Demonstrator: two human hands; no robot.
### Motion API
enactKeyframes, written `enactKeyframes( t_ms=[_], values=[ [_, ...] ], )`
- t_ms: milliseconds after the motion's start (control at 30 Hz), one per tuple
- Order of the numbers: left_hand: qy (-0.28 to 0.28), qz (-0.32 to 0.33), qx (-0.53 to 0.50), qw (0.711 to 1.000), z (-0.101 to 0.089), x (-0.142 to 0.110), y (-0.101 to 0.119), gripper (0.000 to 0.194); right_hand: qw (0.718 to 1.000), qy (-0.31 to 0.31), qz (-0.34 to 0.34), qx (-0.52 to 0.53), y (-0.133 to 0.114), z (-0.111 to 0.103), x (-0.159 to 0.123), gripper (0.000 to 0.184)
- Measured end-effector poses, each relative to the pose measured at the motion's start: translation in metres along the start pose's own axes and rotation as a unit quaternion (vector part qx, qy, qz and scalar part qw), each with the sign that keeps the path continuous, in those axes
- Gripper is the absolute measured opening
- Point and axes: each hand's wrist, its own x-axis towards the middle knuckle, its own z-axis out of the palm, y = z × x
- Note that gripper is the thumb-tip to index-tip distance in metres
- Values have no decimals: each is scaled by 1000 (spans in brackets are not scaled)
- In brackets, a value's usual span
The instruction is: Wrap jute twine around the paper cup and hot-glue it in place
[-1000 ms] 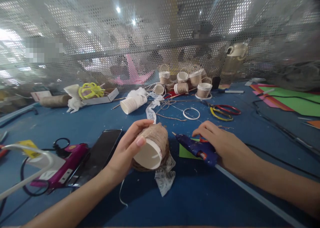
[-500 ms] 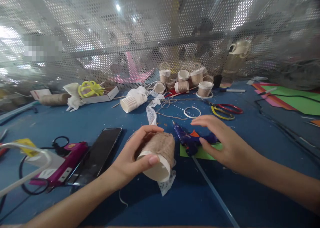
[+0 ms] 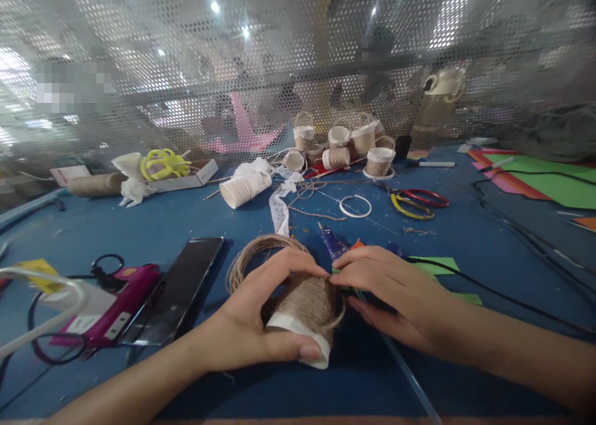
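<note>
My left hand (image 3: 251, 329) is closed around a twine-wrapped paper cup (image 3: 305, 304), which lies on its side with its white rim towards me. The thumb presses on the rim and the fingertips reach over the twine. My right hand (image 3: 400, 295) meets the cup's right side, fingers bent together at the jute twine (image 3: 343, 313), a loose strand of which curves there. Its fingertips almost touch my left index finger. Behind the cup rests a coil of twine (image 3: 246, 257). A blue glue gun (image 3: 333, 242) lies partly hidden behind my right hand.
A phone (image 3: 179, 295) and a magenta power strip (image 3: 121, 307) lie on the left. Scissors (image 3: 414, 205), a white ring (image 3: 355, 206), lace (image 3: 279, 211) and stacked paper cups (image 3: 239, 190) are farther back. Small twine baskets (image 3: 379, 161) stand by the perforated screen. A black cord (image 3: 493, 298) runs right.
My right hand has moved left from over the glue gun to the cup. The cup has turned in my left hand, and the twine coil behind it now shows.
</note>
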Motion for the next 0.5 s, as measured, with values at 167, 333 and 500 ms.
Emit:
enactKeyframes(
  t_ms=[167, 333, 500],
  values=[
    [9, 22, 9, 1000, 1, -1, -4, 61, 999, 29, -17, 30, 0, -2, -1, 15],
    [3, 16, 9, 1000, 1, 0, -3, 61, 999, 22, -25, 12, -7, -1, 3, 12],
    [26, 14, 6, 1000, 1, 1, -2, 60, 997, 30, -27, 66, -10, -5, 5, 4]
  ],
)
